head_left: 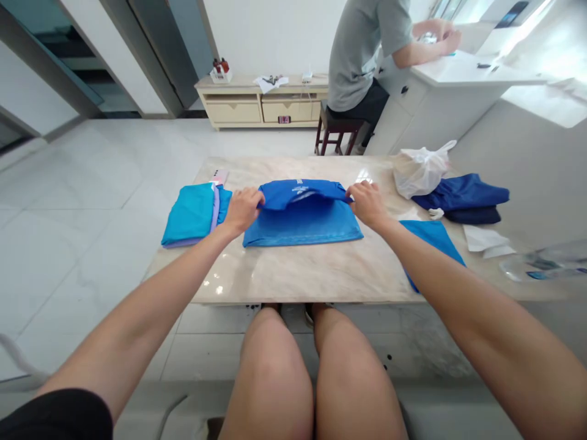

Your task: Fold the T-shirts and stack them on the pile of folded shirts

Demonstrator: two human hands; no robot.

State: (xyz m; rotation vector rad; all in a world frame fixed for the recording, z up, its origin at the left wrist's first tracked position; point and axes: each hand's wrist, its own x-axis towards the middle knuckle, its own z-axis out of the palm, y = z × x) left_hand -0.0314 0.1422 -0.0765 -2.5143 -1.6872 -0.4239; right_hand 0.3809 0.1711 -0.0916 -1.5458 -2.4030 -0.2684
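A blue garment [302,229], partly folded, lies across the middle of the marble-topped table [284,275]. Its far part, with white print on it, is lifted and curls over the lighter blue layer below. My left hand [246,208] pinches the left corner of that raised part. At the opposite corner my right hand [368,201] grips the cloth the same way. Close to my left hand sits a stack of folded turquoise cloth [190,211] with a lilac layer. A flat blue piece [433,241] lies partly behind my right forearm.
On the table's right are a white plastic bag [424,171], dark blue clothes [468,192], white paper [486,239] and a clear bottle [545,263]. A phone [220,176] rests at the far left. Beyond, a person [362,55] sits on a stool [337,125] at a white counter [468,73].
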